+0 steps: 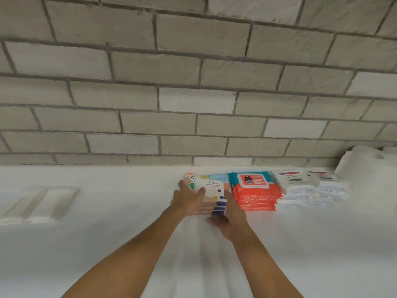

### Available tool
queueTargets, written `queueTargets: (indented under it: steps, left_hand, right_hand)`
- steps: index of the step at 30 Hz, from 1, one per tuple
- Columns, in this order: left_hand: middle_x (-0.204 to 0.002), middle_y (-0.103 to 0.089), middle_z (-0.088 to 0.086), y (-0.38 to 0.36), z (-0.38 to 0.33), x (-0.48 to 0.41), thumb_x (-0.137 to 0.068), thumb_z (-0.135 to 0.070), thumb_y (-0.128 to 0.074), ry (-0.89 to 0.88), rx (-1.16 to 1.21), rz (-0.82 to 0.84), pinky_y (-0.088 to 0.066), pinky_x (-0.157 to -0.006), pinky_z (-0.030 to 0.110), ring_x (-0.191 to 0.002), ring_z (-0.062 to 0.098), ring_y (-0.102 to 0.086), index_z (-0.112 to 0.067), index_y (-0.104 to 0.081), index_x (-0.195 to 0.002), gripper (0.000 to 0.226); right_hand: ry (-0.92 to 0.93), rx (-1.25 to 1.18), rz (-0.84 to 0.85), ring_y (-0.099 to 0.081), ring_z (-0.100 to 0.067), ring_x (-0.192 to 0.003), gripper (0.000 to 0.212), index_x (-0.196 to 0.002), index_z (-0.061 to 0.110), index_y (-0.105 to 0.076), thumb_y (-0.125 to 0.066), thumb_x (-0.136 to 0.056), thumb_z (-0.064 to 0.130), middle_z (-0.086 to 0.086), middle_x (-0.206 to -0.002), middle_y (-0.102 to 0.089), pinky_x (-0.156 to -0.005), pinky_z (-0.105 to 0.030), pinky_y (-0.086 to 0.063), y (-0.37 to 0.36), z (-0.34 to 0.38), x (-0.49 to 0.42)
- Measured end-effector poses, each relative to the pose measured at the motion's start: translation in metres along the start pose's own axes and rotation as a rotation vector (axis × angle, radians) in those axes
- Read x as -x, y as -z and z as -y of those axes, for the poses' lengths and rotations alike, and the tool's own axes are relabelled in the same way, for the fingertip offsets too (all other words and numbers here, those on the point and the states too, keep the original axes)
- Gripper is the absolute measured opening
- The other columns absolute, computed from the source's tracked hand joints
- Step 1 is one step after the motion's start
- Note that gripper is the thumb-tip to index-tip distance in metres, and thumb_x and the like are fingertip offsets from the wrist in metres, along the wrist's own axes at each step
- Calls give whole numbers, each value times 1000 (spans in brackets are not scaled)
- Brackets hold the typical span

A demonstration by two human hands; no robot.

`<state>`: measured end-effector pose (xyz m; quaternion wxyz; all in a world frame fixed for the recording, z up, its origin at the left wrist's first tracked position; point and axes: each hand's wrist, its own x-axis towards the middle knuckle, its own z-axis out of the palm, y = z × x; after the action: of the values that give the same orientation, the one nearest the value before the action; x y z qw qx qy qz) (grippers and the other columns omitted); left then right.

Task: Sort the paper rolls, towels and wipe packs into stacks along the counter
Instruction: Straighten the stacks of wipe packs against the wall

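A stack of white wipe packs with coloured spots and dark blue ends [212, 191] stands on the white counter [107, 244] near the wall. My left hand [189, 198] grips the stack's left side, thumb on the top pack. My right hand [231, 216] lies flat against the stack's right front side, fingers straight. To the right stands a stack of orange and teal baby wipe packs [255, 192]. Further right lie white Dove packs [294, 179] on piles of small white packs [318, 194]. Paper rolls [365, 164] stand at the far right.
A grey brick wall [193, 82] rises straight behind the counter. Two flat white packs [40, 203] lie on the counter at the left, blurred.
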<state>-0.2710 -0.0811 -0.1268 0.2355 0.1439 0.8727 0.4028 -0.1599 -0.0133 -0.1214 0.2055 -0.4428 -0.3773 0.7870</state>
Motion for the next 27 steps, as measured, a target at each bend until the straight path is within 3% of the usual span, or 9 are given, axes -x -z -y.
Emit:
queueTargets:
  steps: [2,5,7,14,21,27]
  left_hand:
    - [-128,-54,11,-7,-3,-9,-85,-62,-53,53,55,-12,-59,-86,43,-108,29,-62,-19,-25,-139,75]
    - [-128,-55,12,-18,0,-22,-73,-74,-49,100,45,-49,-53,-93,47,-110,33,-60,-18,-27,-134,85]
    - [-129,-55,12,-26,1,-29,-80,-72,-51,108,-37,-90,-48,-99,46,-115,33,-56,-15,-30,-134,81]
    - [-126,-56,11,-33,4,-39,-84,-64,-57,149,-35,-157,-48,-98,45,-117,31,-53,-15,-36,-133,73]
    - [-119,-60,9,-19,16,-37,-75,-67,-58,162,67,-176,-50,-96,46,-110,30,-58,-14,-41,-130,79]
    - [-101,-69,4,13,37,-42,-56,-72,-56,174,144,-167,-57,-87,45,-91,25,-68,-19,-49,-120,83]
  right_hand:
    - [-27,-68,5,-68,-36,-97,21,-102,15,-64,-64,-94,34,-15,-102,-72,-94,-54,-53,-2,2,-8]
    - [-59,-43,-57,-70,-34,-90,20,-109,10,-60,-64,-94,24,-17,-99,-71,-73,-47,-59,-4,-1,-16]
    - [-52,-8,-83,-70,-32,-86,20,-107,9,-61,-63,-95,25,-16,-95,-72,-63,-41,-58,-1,-4,-21]
    - [-91,-24,-57,-71,-34,-89,20,-97,6,-61,-66,-93,24,-20,-94,-71,-76,-47,-61,5,-7,-37]
    - [-94,-39,6,-71,-35,-91,22,-106,4,-63,-68,-92,20,-20,-96,-72,-75,-46,-61,-1,-17,-38]
    - [-151,-19,71,-71,-35,-91,22,-98,1,-65,-70,-90,20,-21,-92,-72,-79,-46,-61,-24,-30,-32]
